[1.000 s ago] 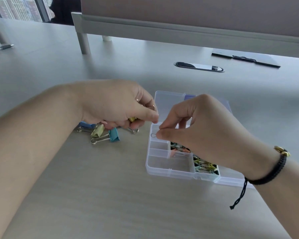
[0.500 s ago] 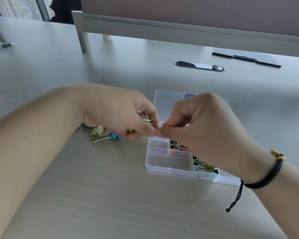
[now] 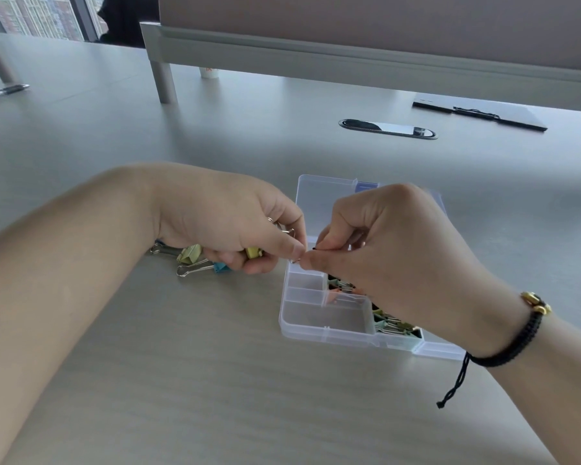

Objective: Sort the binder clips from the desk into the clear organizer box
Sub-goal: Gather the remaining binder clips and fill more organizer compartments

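- Head view, the hands: the left hand (image 3: 235,226) is curled round a small bunch of binder clips, a yellow clip (image 3: 255,252) showing under its fingers and wire handles poking out above its thumb. A second ago this hand sat lower over the loose pile; it has since lifted and moved right to meet the right hand (image 3: 383,250) at the near-left edge of the clear organizer box (image 3: 319,325).
- Head view, the handover: the right hand's thumb and forefinger pinch a small dark clip (image 3: 314,249) exactly where the two hands touch. Earlier they were just apart, so a clip is probably passing from left to right for placing.
- Head view, the task's things: three loose clips lie on the desk (image 3: 182,380) just left of the box, partly under the left hand: a pale green clip (image 3: 190,255), a blue clip (image 3: 220,267) and another further left. The box's right compartments already hold orange and green clips; its left compartments look empty.
- Judgement: sorting is partway through; the pinched clip needs a compartment next.
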`<state>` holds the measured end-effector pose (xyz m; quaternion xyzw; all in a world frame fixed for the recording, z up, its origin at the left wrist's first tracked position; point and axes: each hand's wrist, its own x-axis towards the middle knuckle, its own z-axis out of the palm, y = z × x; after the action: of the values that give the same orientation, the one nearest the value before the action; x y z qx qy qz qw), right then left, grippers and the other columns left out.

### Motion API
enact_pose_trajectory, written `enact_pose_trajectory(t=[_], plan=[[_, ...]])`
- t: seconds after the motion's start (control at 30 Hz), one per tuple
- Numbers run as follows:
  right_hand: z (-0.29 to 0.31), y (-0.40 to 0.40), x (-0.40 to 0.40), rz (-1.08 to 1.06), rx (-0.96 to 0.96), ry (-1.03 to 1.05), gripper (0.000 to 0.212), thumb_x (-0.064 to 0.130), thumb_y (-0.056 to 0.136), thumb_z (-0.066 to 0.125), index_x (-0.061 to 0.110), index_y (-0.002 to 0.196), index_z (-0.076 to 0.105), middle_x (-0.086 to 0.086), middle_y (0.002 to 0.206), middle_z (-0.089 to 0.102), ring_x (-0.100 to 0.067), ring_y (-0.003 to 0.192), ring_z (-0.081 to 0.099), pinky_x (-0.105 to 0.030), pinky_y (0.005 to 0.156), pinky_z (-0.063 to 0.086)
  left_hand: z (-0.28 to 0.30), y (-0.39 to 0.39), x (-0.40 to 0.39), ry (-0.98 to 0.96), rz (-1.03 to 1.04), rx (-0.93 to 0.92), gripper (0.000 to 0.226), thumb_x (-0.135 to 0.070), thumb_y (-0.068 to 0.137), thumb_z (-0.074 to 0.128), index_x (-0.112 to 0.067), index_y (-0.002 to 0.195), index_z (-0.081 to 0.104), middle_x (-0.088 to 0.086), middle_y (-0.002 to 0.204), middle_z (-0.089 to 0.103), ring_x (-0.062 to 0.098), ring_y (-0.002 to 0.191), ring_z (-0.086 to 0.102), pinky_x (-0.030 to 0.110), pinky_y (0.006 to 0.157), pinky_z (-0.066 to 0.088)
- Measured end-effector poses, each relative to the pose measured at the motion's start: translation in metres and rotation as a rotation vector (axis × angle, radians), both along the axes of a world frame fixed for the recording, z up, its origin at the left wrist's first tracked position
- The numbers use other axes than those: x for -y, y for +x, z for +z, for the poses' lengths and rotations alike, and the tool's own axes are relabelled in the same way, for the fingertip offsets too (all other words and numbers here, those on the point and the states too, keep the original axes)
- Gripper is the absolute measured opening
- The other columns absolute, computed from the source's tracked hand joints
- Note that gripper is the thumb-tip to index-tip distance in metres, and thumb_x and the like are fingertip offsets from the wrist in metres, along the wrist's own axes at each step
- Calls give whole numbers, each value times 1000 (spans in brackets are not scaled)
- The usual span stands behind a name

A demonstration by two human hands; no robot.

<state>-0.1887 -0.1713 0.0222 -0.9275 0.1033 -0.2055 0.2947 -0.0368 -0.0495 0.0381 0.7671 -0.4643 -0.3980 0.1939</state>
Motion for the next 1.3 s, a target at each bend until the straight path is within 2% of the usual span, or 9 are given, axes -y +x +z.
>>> enact_pose_trajectory(t=[0.13,0.23,0.43,0.6,0.77,0.87,1.03,1.17,1.3], plan=[[0,1,1,4,-6,24,24,27,68,88,16,58,69,2,64,72,-13,57,64,-26,61,52,0,0,0,3,0,-12,12,-24,95,56,-15,99,61,2,51,51,14,36,30,25,43,20],[0,1,3,-2,-22,72,24,28,67,88,15,59,70,1,66,73,-16,59,66,-25,61,53,0,1,0,9,7,-28,15,-25,94,55,-14,101,61,3,52,51,13,34,30,22,41,20],[2,3,3,36,-96,4,20,26,68,88,19,60,71,5,68,73,-9,59,64,-27,59,51,1,0,-1,20,11,-31,10,-24,95,57,-17,100,62,1,50,50,12,34,29,20,39,20],[3,1,-1,25,-89,-67,16,23,70,87,21,63,72,10,54,65,-2,63,60,-8,57,43,1,-4,0,29,18,-17,11,-24,94,59,-15,100,61,-1,48,49,12,34,29,21,40,20],[3,3,-9,-43,-125,-121,18,17,71,80,15,58,69,-1,53,66,-13,58,59,-25,58,48,-1,-7,1,31,42,-12,9,-23,91,62,-14,95,61,0,50,49,19,43,29,29,47,17],[2,5,-14,-89,-159,-137,19,14,70,77,14,55,65,-4,52,64,-15,53,57,-26,54,46,-3,-9,2,21,54,12,5,-21,89,64,-16,90,61,1,51,48,23,52,29,32,51,18],[2,7,-16,-126,-190,-153,29,11,70,74,19,49,56,-2,52,63,-13,47,55,-22,48,45,-4,-13,5,-3,50,98,5,-20,91,62,-18,86,60,-2,46,48,19,45,32,32,52,24],[1,7,-15,-111,-196,-155,20,12,70,75,21,57,63,5,51,53,-7,46,46,-13,45,40,-4,-15,5,-14,35,145,6,-20,91,60,-20,85,60,-3,45,48,19,45,34,34,54,29],[-2,8,-12,-99,-198,-166,9,18,71,76,25,74,71,10,68,62,-8,66,58,-13,51,40,-5,-15,5,-12,20,152,8,-20,92,59,-21,85,60,-2,47,49,20,46,35,34,55,30]])
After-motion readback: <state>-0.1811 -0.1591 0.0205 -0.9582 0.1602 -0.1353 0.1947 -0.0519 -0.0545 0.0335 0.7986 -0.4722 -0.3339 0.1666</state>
